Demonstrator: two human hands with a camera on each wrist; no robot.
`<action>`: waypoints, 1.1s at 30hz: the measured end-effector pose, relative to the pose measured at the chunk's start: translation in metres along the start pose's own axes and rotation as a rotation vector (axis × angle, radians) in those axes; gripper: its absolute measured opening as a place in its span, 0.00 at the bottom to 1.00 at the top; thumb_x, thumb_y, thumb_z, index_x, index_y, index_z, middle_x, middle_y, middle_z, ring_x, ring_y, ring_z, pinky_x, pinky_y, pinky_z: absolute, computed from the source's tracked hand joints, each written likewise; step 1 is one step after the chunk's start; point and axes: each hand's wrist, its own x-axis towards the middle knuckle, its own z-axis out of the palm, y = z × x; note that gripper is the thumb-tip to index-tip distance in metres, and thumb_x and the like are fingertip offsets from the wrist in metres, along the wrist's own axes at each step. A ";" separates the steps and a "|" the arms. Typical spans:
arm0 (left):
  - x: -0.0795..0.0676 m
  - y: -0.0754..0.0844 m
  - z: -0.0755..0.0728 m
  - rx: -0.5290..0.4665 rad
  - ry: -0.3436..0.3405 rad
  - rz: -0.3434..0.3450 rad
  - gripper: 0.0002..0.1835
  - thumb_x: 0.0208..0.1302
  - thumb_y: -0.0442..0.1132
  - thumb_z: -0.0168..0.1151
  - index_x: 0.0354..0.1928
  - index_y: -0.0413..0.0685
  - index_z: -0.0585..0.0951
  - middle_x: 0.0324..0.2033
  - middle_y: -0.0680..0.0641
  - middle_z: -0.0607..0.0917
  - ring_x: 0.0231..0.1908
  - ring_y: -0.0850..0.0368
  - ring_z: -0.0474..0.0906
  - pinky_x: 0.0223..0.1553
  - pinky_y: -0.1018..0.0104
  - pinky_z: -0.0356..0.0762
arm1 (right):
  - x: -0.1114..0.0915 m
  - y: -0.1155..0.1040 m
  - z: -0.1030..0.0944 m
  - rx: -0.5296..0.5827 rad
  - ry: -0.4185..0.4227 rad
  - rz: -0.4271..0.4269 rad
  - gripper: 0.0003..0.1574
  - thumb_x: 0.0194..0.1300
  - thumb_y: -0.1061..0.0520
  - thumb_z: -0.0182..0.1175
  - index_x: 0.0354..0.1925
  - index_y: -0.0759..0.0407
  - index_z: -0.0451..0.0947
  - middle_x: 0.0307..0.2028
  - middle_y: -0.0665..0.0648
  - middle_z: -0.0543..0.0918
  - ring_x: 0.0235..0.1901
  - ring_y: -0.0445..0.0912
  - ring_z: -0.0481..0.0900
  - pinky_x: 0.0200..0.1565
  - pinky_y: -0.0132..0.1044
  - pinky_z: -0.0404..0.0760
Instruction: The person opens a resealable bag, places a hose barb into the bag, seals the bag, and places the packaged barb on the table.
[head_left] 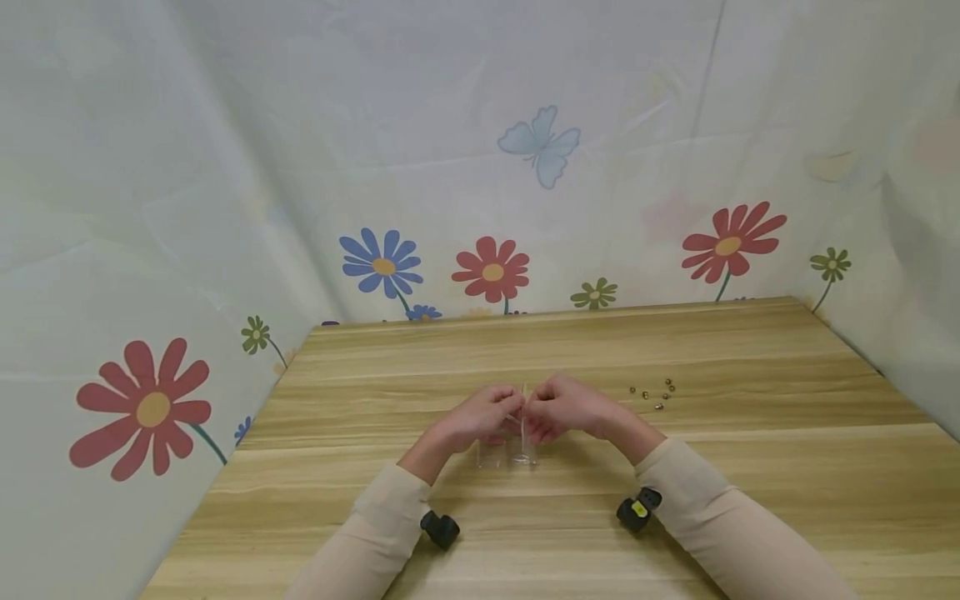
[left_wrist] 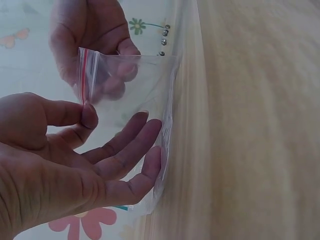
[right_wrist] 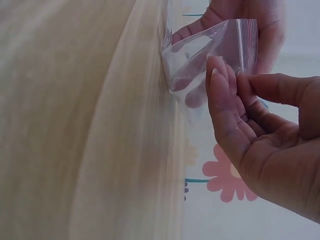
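Both hands hold a clear zip-lock bag (left_wrist: 145,75) with a red line along its seal, just over the wooden table. My left hand (head_left: 489,414) pinches the sealed edge between thumb and forefinger, its other fingers spread along the side of the bag. On the opposite side, my right hand (head_left: 562,408) grips the same top edge with thumb and forefinger. In the right wrist view the bag (right_wrist: 200,60) is see-through, with fingers showing behind it. Its bottom edge comes down close to the tabletop.
Several small shiny metal pieces (head_left: 658,407) lie scattered on the wooden table (head_left: 375,517), to the right of the hands. A flower-printed white curtain (head_left: 420,183) hangs behind the table and at its sides. Each sleeve cuff carries a small black wrist camera (head_left: 441,530).
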 end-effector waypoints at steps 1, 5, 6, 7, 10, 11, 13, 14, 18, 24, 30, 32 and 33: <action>0.000 0.000 0.000 0.003 -0.001 0.002 0.15 0.81 0.42 0.44 0.38 0.43 0.76 0.41 0.48 0.84 0.46 0.51 0.82 0.40 0.55 0.77 | 0.000 0.001 0.000 0.005 0.001 0.001 0.15 0.73 0.63 0.53 0.33 0.72 0.81 0.29 0.62 0.85 0.30 0.50 0.85 0.40 0.48 0.85; 0.001 0.000 0.000 0.010 -0.003 0.008 0.15 0.81 0.42 0.42 0.36 0.43 0.74 0.40 0.47 0.83 0.45 0.51 0.83 0.37 0.58 0.76 | 0.001 0.001 0.001 0.016 0.011 0.002 0.15 0.72 0.65 0.52 0.33 0.73 0.80 0.29 0.63 0.85 0.30 0.51 0.85 0.40 0.49 0.85; 0.001 0.000 0.000 0.011 -0.003 0.011 0.15 0.81 0.41 0.42 0.36 0.43 0.74 0.39 0.47 0.83 0.45 0.52 0.83 0.37 0.58 0.75 | 0.001 0.001 0.001 0.020 0.014 0.002 0.14 0.71 0.66 0.51 0.32 0.73 0.80 0.29 0.64 0.85 0.30 0.51 0.86 0.39 0.49 0.85; 0.001 0.000 0.000 0.010 -0.003 0.013 0.15 0.81 0.41 0.42 0.36 0.43 0.74 0.39 0.47 0.84 0.45 0.52 0.83 0.36 0.59 0.75 | 0.001 0.001 0.001 0.023 0.017 0.004 0.14 0.71 0.66 0.51 0.32 0.74 0.80 0.29 0.65 0.85 0.30 0.52 0.86 0.39 0.49 0.85; 0.002 -0.001 0.000 0.003 -0.002 0.019 0.15 0.81 0.41 0.41 0.36 0.42 0.73 0.37 0.46 0.85 0.43 0.53 0.83 0.36 0.59 0.76 | 0.001 0.001 0.001 0.029 0.035 0.019 0.13 0.69 0.66 0.51 0.33 0.74 0.79 0.29 0.66 0.86 0.30 0.52 0.87 0.38 0.49 0.85; 0.002 -0.001 0.000 0.000 0.000 0.014 0.15 0.81 0.41 0.41 0.36 0.42 0.73 0.37 0.46 0.85 0.42 0.53 0.83 0.36 0.59 0.75 | 0.000 0.000 0.000 0.033 0.040 0.026 0.13 0.68 0.67 0.51 0.33 0.74 0.79 0.29 0.67 0.86 0.30 0.53 0.87 0.38 0.48 0.85; 0.002 -0.001 0.000 -0.006 0.001 0.009 0.16 0.81 0.41 0.41 0.37 0.42 0.74 0.37 0.45 0.86 0.42 0.52 0.83 0.36 0.58 0.76 | 0.000 0.000 0.000 0.036 0.049 0.040 0.12 0.67 0.67 0.51 0.33 0.74 0.79 0.29 0.67 0.86 0.31 0.53 0.87 0.38 0.48 0.85; 0.001 -0.001 0.000 -0.007 0.005 0.006 0.16 0.82 0.42 0.41 0.37 0.42 0.73 0.37 0.45 0.86 0.42 0.51 0.83 0.36 0.59 0.75 | -0.001 -0.001 0.000 0.037 0.055 0.047 0.11 0.67 0.67 0.50 0.33 0.73 0.79 0.29 0.67 0.86 0.31 0.53 0.87 0.38 0.48 0.85; 0.001 -0.002 0.000 -0.019 0.018 0.004 0.16 0.81 0.41 0.41 0.35 0.41 0.72 0.34 0.45 0.82 0.39 0.50 0.81 0.33 0.60 0.75 | -0.002 -0.004 -0.002 -0.013 0.104 0.059 0.11 0.65 0.67 0.51 0.31 0.72 0.78 0.27 0.65 0.86 0.29 0.53 0.87 0.36 0.46 0.85; 0.003 -0.002 0.001 -0.044 0.047 0.015 0.13 0.75 0.37 0.42 0.30 0.40 0.68 0.27 0.45 0.72 0.30 0.54 0.70 0.27 0.63 0.72 | -0.007 -0.011 -0.005 -0.190 0.220 0.075 0.10 0.63 0.65 0.56 0.26 0.68 0.79 0.22 0.61 0.85 0.24 0.52 0.86 0.30 0.43 0.85; 0.004 -0.002 0.002 -0.055 0.075 -0.013 0.11 0.70 0.36 0.42 0.28 0.45 0.67 0.24 0.47 0.71 0.28 0.55 0.70 0.27 0.63 0.73 | -0.010 -0.015 -0.010 -0.335 0.295 0.093 0.11 0.60 0.64 0.61 0.22 0.67 0.78 0.19 0.60 0.83 0.21 0.51 0.86 0.27 0.41 0.84; 0.004 -0.002 0.002 -0.061 0.085 -0.025 0.12 0.71 0.37 0.41 0.27 0.46 0.67 0.24 0.47 0.72 0.27 0.55 0.71 0.27 0.63 0.74 | -0.011 -0.016 -0.011 -0.389 0.311 0.086 0.11 0.60 0.64 0.62 0.21 0.66 0.78 0.19 0.59 0.83 0.20 0.51 0.85 0.26 0.40 0.84; 0.004 -0.002 0.002 -0.066 0.088 -0.031 0.12 0.71 0.37 0.41 0.27 0.46 0.68 0.24 0.47 0.72 0.27 0.56 0.71 0.27 0.63 0.74 | -0.011 -0.016 -0.012 -0.415 0.316 0.083 0.12 0.60 0.64 0.62 0.21 0.65 0.78 0.18 0.58 0.83 0.20 0.50 0.85 0.25 0.39 0.83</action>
